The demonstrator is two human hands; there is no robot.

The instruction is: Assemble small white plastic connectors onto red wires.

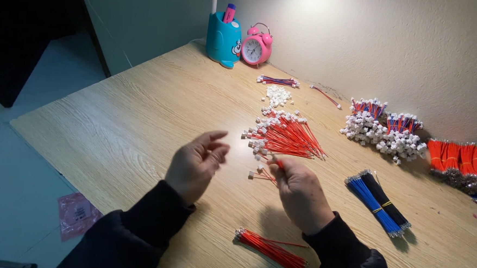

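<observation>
Red wire (278,164) is pinched in the right hand (299,192) grip just beside the connector-tipped red wire pile (284,136) on the worktop (141,118) — left hand (196,164) hovers released, fingers spread.

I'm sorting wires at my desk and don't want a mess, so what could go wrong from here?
1. The right hand pinches one thin red wire; it could slip from so small a grip.
2. The pile of red wires with white connectors lies just beyond both hands, so a sweep of the left hand might scatter it.
3. The red wire bundle near the table edge could be knocked off by a sleeve.
</observation>
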